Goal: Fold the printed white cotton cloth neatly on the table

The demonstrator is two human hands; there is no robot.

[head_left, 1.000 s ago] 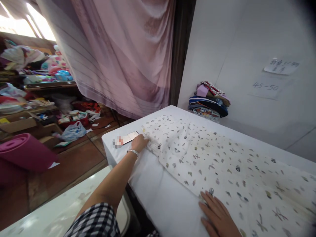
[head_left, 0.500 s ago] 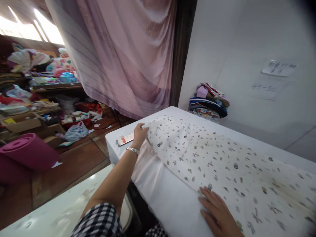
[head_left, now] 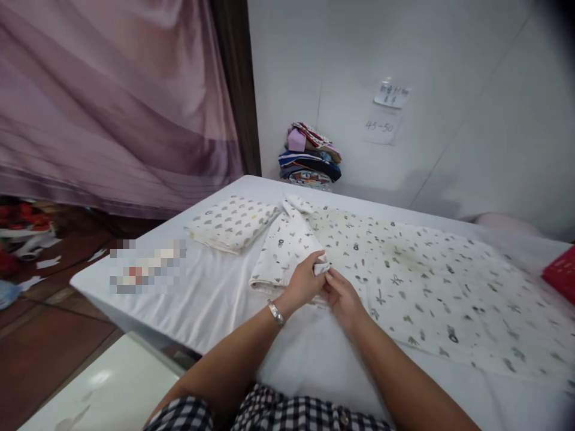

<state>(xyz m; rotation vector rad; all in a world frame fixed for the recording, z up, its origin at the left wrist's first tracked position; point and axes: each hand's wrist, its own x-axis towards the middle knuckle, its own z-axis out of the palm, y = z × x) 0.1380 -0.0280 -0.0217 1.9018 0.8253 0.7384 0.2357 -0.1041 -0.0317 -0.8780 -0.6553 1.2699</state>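
Printed white cloth (head_left: 431, 287) lies spread over the white surface (head_left: 215, 299), its near-left end turned up in a fold between the hands. The left hand (head_left: 308, 278), with a bracelet (head_left: 276, 312) at the wrist, pinches a bunched edge, fingers drawn narrow. The right hand (head_left: 345, 297) meets it there, also gripping the edge; exactly how its fingertips sit is hidden.

Readable writing is on the wall, at 1 o'clock from the hands: the lower paper sheet (head_left: 383, 126) says "45-50" by hand. Characters on the upper paper sheet (head_left: 390, 94) are too blurred to read. No brand can be made out.

At 10 o'clock from the hands sits a folded cloth (head_left: 231, 222) with small grey motifs; whether its right corner touches the spread one is unclear. At 9 o'clock, a pixelated item (head_left: 148, 266) is masked, so its kind cannot be told. At 12 o'clock, a clothes stack (head_left: 309, 158) stands beyond the far edge, its base partly hidden. At 3 o'clock, a red item (head_left: 561, 272) is cut off by the frame, and the cloth's far-right end blurs.
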